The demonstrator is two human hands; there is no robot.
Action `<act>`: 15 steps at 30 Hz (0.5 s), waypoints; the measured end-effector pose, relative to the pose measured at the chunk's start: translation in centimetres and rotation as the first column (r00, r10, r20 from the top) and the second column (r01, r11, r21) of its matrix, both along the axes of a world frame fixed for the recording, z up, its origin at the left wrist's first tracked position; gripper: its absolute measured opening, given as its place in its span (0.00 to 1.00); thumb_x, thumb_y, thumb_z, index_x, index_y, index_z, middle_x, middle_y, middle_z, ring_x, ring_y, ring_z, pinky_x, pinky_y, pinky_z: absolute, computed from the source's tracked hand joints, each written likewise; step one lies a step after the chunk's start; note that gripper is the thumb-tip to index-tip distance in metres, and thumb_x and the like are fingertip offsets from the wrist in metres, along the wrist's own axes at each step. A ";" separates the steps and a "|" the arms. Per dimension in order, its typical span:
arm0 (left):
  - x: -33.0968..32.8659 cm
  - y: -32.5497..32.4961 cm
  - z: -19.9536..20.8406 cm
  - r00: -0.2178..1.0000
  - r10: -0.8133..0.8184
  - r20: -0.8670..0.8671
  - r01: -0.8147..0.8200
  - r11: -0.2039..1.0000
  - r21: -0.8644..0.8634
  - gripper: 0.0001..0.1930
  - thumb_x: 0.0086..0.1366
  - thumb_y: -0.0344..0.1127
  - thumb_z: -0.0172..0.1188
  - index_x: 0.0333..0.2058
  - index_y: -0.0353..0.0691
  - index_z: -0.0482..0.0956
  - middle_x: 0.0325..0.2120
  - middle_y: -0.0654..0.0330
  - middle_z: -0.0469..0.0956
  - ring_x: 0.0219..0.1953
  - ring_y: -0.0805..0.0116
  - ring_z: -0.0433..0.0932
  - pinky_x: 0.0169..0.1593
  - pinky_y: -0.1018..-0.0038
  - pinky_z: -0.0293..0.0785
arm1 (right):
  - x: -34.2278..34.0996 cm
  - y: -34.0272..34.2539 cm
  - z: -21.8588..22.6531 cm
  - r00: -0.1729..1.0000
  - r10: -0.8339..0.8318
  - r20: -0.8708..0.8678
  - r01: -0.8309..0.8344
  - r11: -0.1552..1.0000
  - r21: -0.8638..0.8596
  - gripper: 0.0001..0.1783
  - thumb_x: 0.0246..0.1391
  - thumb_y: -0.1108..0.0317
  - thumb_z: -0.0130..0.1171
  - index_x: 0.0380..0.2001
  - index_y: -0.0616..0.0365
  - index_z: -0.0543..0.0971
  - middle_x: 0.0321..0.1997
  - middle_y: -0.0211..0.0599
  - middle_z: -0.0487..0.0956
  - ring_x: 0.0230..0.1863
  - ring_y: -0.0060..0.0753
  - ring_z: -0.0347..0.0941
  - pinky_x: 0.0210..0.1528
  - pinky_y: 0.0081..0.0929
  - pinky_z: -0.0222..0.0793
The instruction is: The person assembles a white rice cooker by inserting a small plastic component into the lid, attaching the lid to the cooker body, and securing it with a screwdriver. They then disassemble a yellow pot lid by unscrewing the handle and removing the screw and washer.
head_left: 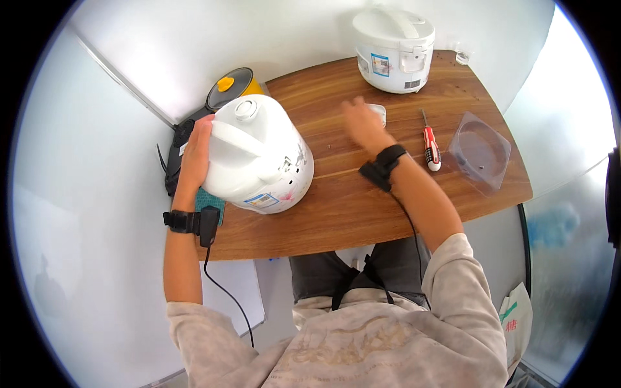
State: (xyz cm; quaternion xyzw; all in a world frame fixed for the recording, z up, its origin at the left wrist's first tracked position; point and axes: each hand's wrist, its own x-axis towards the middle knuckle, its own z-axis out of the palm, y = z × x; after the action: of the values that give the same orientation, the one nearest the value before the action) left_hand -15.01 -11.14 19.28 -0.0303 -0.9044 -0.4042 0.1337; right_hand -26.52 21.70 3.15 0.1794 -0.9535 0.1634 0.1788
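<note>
A white rice cooker (259, 149) leans at the left of the table, with its lid, carry handle and steam vent toward my left. My left hand (196, 155) wraps round the lid edge by the handle; some fingertips are hidden. Small dark holes show in the cooker's front. Right of it, my right hand (362, 123) is over the table, blurred by motion, beside a small white plastic part (376, 114). Whether its fingers touch that part I cannot tell.
A red and white screwdriver (431, 147) lies right of my right hand, beside a clear plastic tray (480, 155) holding a small dark bit. A second rice cooker (394, 55) stands at the back. A yellow pot with a dark lid (234, 89) is behind the left cooker.
</note>
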 end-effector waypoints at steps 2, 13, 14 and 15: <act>-0.1 -0.4 -0.2 1.000 -0.012 0.009 0.012 1.000 0.008 0.29 0.76 0.56 0.38 0.59 0.38 0.71 0.54 0.55 0.74 0.56 0.65 0.70 0.63 0.71 0.62 | -1.2 2.3 0.4 0.996 -0.087 0.009 0.086 0.991 0.107 0.14 0.56 0.69 0.58 0.46 0.56 0.78 0.48 0.47 0.75 0.49 0.52 0.77 0.40 0.48 0.79; 0.1 -0.1 -0.1 1.000 0.009 -0.020 -0.009 1.000 -0.022 0.26 0.77 0.51 0.39 0.57 0.37 0.72 0.52 0.53 0.76 0.55 0.65 0.72 0.61 0.71 0.63 | 0.5 3.2 1.5 0.992 -0.079 0.099 0.082 0.996 -0.020 0.11 0.60 0.68 0.55 0.45 0.54 0.77 0.33 0.50 0.83 0.39 0.55 0.81 0.38 0.47 0.78; 0.0 0.0 -0.1 1.000 0.010 -0.019 -0.010 1.000 -0.008 0.25 0.77 0.51 0.39 0.57 0.37 0.72 0.52 0.53 0.76 0.55 0.65 0.72 0.61 0.71 0.63 | 1.3 3.0 2.5 1.000 -0.010 0.026 0.015 0.980 -0.196 0.09 0.62 0.68 0.54 0.44 0.56 0.77 0.33 0.49 0.82 0.38 0.54 0.81 0.38 0.47 0.77; 0.0 0.0 -0.2 1.000 0.015 -0.014 -0.015 1.000 0.005 0.25 0.77 0.51 0.39 0.57 0.37 0.73 0.52 0.53 0.76 0.55 0.65 0.72 0.61 0.71 0.63 | 2.4 2.5 3.2 0.997 0.049 -0.055 -0.065 0.930 -0.362 0.08 0.63 0.68 0.52 0.43 0.57 0.77 0.33 0.49 0.82 0.38 0.53 0.81 0.37 0.46 0.76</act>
State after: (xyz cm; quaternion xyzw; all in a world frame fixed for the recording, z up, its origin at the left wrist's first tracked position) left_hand -15.03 -11.16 19.10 -0.0262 -0.9025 -0.4053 0.1433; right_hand -24.16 24.17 6.37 0.1746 -0.8970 0.3378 0.2255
